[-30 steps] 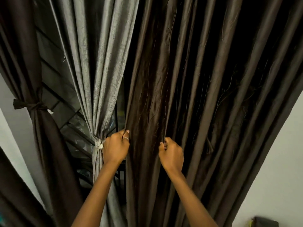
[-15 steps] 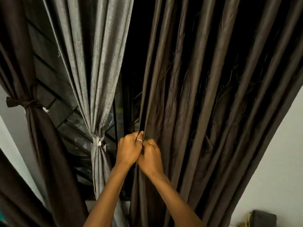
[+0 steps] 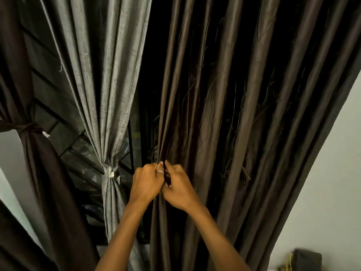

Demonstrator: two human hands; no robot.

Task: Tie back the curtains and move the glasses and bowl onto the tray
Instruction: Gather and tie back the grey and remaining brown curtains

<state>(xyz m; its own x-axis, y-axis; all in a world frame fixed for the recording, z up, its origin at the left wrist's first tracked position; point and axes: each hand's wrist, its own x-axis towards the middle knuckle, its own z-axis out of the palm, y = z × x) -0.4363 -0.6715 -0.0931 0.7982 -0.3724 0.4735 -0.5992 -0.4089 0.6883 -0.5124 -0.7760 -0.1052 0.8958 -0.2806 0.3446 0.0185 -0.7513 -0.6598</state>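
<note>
Left hand (image 3: 146, 184): pinching the near edge of the brown curtain (image 3: 224, 124).
Right hand (image 3: 179, 189): clutching its folds, touching my left.
Loose bulk: hangs upright, off rightward; right hand nearer.

left grip (image 3: 146, 184): fingers curled, pinching a fold of the curtain (image 3: 214, 114)
right grip (image 3: 180, 190): curled on same fold, touching left grip
arms: both raised forward, forearms converging

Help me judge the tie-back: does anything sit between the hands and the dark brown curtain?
Nothing visible does. The left hand and right hand both grip the dark brown curtain directly at its edge; the tied grey curtain hangs apart, leftward.
</note>
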